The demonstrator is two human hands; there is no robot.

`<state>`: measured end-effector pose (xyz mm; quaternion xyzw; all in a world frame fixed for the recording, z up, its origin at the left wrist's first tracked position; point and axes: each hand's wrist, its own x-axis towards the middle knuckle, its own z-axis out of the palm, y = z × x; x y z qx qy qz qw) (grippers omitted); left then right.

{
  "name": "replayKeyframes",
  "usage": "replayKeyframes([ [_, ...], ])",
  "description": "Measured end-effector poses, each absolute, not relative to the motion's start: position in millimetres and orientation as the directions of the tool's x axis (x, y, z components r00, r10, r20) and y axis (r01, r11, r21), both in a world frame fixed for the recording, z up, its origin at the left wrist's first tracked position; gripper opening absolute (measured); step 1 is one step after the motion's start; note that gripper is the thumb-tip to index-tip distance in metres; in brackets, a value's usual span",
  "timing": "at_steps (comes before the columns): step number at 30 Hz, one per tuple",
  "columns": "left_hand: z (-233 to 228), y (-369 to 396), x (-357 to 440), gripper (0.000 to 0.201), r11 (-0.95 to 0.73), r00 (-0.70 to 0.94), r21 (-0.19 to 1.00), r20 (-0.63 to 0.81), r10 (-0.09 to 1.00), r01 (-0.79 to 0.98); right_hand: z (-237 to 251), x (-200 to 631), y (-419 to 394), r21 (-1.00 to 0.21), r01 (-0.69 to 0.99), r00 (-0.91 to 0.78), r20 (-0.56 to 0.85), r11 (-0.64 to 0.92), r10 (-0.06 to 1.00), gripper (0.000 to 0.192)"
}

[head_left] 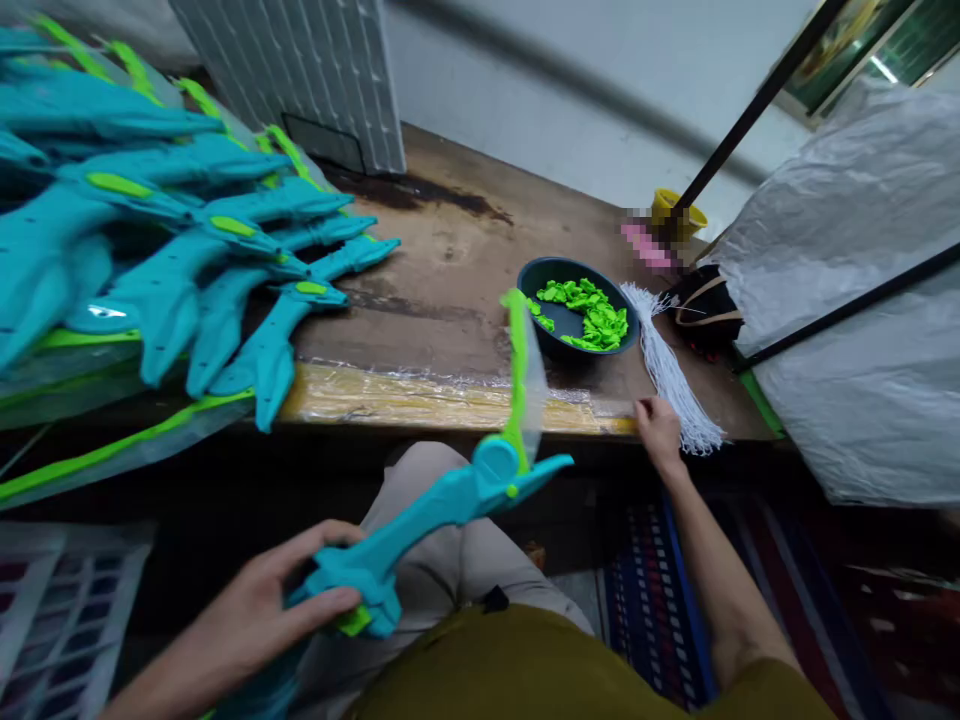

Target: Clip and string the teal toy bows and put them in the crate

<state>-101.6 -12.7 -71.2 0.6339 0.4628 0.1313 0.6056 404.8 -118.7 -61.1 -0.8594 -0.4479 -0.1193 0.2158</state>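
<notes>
The left grip (270,602) held a toy (442,497); whether the right grip (661,432) held anything, I couldn't tell. Strings (670,372) beside it risked snagging if it swept carelessly.

It looks like a workshop. Matching teal pieces (187,265) crowd the upper left; a stained table (450,260) spans the middle.
</notes>
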Motion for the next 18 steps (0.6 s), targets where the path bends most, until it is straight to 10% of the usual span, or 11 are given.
replayKeyframes([
  [6, -86, -61, -67, 0.035, 0.146, 0.612, 0.846, -0.480, 0.628, 0.513, -65, 478, -104, -0.038, 0.506, 0.858, 0.128, -0.862, 0.498, 0.028],
  [18, -86, -48, -76, 0.037, 0.179, 0.649, 0.857, -0.488, 0.583, 0.484, -66, 490, -96, 0.210, 0.451, 0.881, 0.050, -0.868, 0.470, 0.034],
])
